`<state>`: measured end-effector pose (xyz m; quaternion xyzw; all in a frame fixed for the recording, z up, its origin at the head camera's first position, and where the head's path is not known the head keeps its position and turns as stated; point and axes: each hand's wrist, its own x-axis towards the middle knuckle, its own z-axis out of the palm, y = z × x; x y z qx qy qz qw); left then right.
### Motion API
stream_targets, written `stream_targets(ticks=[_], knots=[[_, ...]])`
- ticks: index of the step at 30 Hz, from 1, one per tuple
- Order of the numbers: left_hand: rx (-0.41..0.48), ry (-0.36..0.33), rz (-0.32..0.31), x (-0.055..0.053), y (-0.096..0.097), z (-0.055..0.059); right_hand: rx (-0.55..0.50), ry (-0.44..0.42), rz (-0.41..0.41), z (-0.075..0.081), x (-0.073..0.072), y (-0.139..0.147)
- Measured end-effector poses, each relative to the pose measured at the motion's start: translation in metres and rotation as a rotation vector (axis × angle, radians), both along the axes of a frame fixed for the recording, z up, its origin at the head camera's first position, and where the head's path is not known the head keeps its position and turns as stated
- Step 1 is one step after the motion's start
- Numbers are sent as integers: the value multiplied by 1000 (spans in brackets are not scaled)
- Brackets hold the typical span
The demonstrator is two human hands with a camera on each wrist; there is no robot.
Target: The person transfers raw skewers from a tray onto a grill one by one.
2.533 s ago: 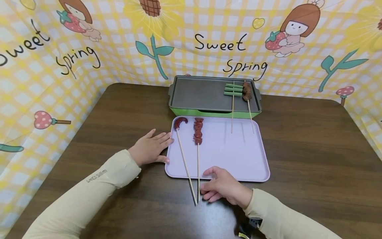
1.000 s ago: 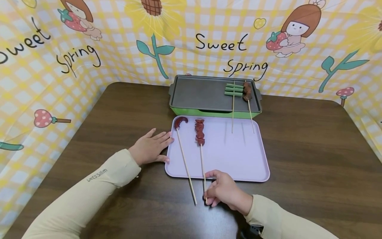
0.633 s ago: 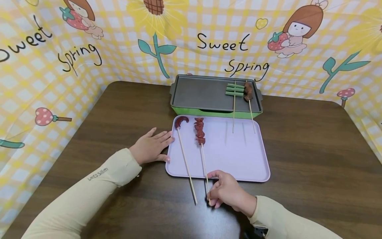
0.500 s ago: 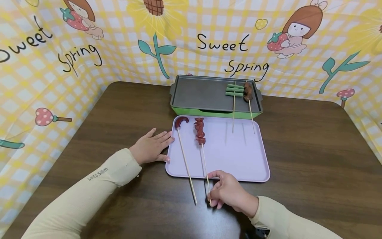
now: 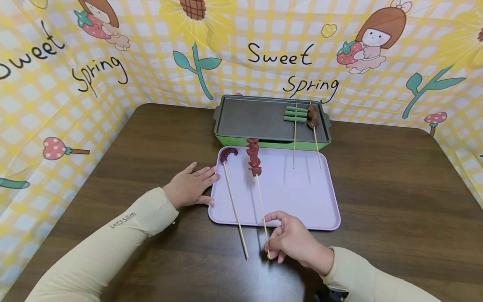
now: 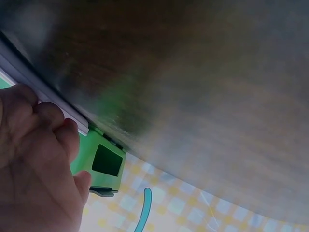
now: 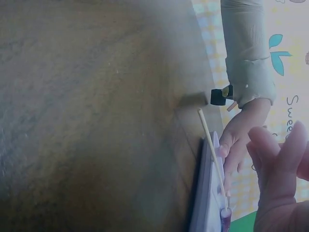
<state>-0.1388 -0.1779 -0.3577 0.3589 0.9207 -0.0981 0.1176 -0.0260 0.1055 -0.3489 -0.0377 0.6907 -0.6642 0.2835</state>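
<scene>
In the head view, my right hand [image 5: 292,239] pinches the lower end of a meat skewer [image 5: 254,157], a wooden stick with folded dark red pieces. The skewer is raised off the lilac tray [image 5: 302,197], its shadow apart from it, and its tip overlaps the front of the grill in view. My left hand [image 5: 190,186] lies with fingers spread, touching the tray's left edge. On the tray's left side lies a second skewer with a curved dark red piece [image 5: 228,154], its stick reaching past the front rim. The right wrist view hides the held skewer.
Behind the tray stands a green grill [image 5: 234,141] with a flat grey plate [image 5: 253,119]. A skewer of green vegetable pieces [image 5: 295,118] and a brown meat skewer [image 5: 312,116] lie on its right side, sticks overhanging the tray. A patterned cloth [image 5: 151,63] hangs behind the table.
My right hand has taken hold of the folded-meat skewer, drawn its lower end rightward and lifted it from the tray. My left hand has stayed at the tray's edge.
</scene>
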Motion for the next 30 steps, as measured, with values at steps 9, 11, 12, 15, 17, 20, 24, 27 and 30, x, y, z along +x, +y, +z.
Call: stream_targets(ticks=[9,11,12,15,17,20,24,27,30], knots=[[-1,-4,10,1,0,0,-3,43,-17,4,-3,0],[4,-2,9,1,0,-1,-8,53,-26,5,-5,0],[6,-1,8,1,0,-1,-9,57,-31,6,-6,-1],[12,0,8,1,0,0,-15,59,-40,6,-9,-1],[13,-1,9,1,-1,0,-20,52,-46,5,-11,-1],[11,-7,12,1,0,-1,-30,45,-58,3,-14,-1],[6,-5,9,0,0,-1,-24,59,-81,-2,-20,1],[7,0,7,0,0,-1,-14,67,-96,-4,-23,2],[9,-2,10,0,0,-1,-8,65,-108,-5,-26,1]])
